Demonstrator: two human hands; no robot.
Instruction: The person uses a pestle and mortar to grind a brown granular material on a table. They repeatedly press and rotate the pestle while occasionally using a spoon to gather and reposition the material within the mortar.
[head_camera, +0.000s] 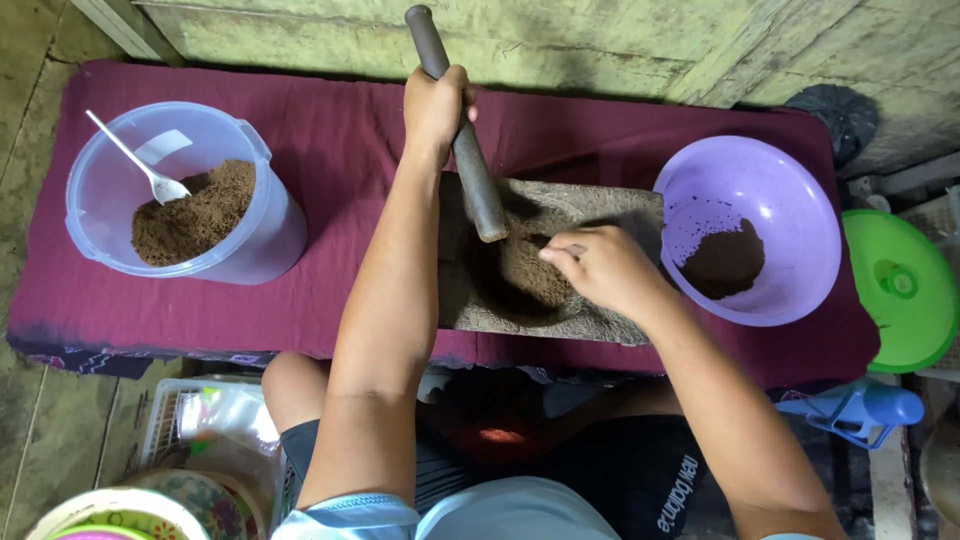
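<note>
A: Status of the hands?

B: Left hand (436, 105) closed around the dark pestle (468, 150), gripping its upper half. Pestle tilted, lower end down in the hollow of the stone mortar (600, 215), touching the brown powder (530, 272) there.

A: Right one?

B: Right hand (600, 268) over the mortar, just right of the pestle tip. Fingers curled in with the fingertips (556, 250) at the powder heap. Pinching some or only touching it: cannot tell.

A: Where's the mortar sitting?

B: On a maroon cloth (340, 150), middle of it, directly in front of the person's knees.

A: Anything else around it?

B: Left of the mortar, well apart: clear plastic tub (255, 250) with more brown powder and a white spoon (135, 160) stuck in it. Right of the mortar, touching its end: purple bowl (800, 200) with a smaller dark patch of powder. Further right, off the cloth: green lid (900, 290) and below it a blue plastic item (860, 410). Below-left of the mortar, by the person's leg: white basket (180, 420).
</note>
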